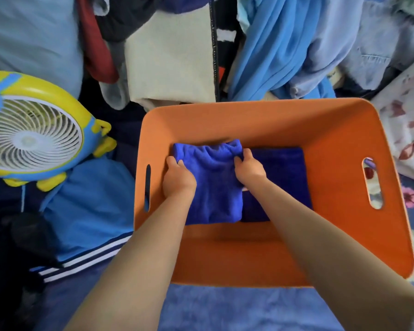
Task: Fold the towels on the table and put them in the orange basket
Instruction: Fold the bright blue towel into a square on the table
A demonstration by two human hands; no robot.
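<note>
Head view shows your two hands low inside the orange basket, setting a folded blue towel on its floor toward the left wall. Your left hand grips the towel's left edge and your right hand grips its far right corner, fingers curled into the cloth, likely so the fold stays flat as it lands. Just beside it on the right lies a darker folded towel, its left edge tucked under the one you hold. A cartoon fan sits well off left.
</note>
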